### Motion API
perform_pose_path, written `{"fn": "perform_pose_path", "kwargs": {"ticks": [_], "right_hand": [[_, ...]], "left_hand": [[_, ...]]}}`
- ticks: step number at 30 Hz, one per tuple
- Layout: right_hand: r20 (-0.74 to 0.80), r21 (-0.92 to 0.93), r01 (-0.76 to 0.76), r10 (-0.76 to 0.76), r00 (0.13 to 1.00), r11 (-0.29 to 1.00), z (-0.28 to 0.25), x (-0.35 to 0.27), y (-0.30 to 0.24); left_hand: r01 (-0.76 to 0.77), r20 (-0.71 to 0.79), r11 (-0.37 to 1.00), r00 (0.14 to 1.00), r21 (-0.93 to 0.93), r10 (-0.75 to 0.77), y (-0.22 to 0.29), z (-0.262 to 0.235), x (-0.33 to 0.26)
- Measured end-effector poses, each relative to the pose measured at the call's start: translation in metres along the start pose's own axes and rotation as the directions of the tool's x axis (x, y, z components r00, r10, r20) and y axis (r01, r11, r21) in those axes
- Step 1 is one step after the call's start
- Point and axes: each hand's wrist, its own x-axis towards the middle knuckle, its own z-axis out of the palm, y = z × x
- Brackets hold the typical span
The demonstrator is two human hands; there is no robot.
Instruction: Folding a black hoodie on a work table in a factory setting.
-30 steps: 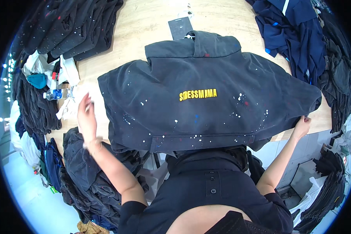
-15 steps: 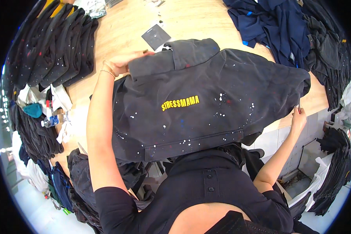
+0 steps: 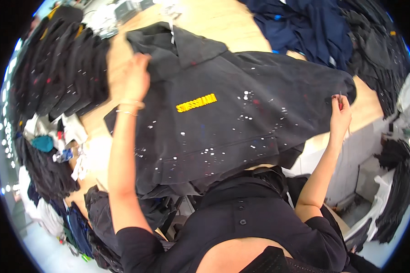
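Observation:
A dark grey hooded sweatshirt (image 3: 232, 123) with white paint specks and a small yellow printed patch lies spread face-down on the wooden table (image 3: 214, 27). My left hand (image 3: 131, 79) rests on its upper left part, beside the hood (image 3: 177, 43), fingers together and blurred by motion. My right hand (image 3: 339, 113) pinches the garment's right edge near the table's corner. My own dark clothing fills the lower part of the view.
A fanned row of folded dark garments (image 3: 61, 75) lies at the left. Heaped navy and black clothes (image 3: 332, 32) crowd the far right. White and teal scraps (image 3: 54, 136) sit at the left edge, more dark clothes (image 3: 82, 218) hang below.
My left hand has moved from the garment's lower left edge up to the hood area. The sweatshirt has shifted and turned with it. My right hand keeps hold of the right edge.

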Motion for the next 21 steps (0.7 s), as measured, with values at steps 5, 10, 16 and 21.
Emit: {"fn": "perform_pose_path", "kwargs": {"ticks": [5, 10, 16, 21], "right_hand": [[0.053, -0.111, 0.17, -0.165, 0.985, 0.979, 0.054, -0.003, 0.019], [-0.026, -0.235, 0.193, -0.205, 0.978, 0.953, 0.085, -0.006, 0.042], [-0.005, -0.16, 0.26, -0.265, 0.964, 0.952, 0.092, -0.008, 0.044], [-0.012, -0.168, 0.227, -0.233, 0.973, 0.959, 0.084, -0.008, 0.053]], "left_hand": [[0.209, 0.082, 0.952, 0.977, -0.222, -0.195, -0.018, 0.037, -0.014], [0.369, -0.028, 0.705, 0.876, -0.605, -0.482, 0.009, 0.026, 0.063], [0.635, -0.043, 0.731, 0.747, -0.25, -0.664, 0.047, 0.069, 0.136], [0.524, -0.177, 0.643, 0.682, -0.558, -0.709, 0.079, 0.077, 0.119]]}}
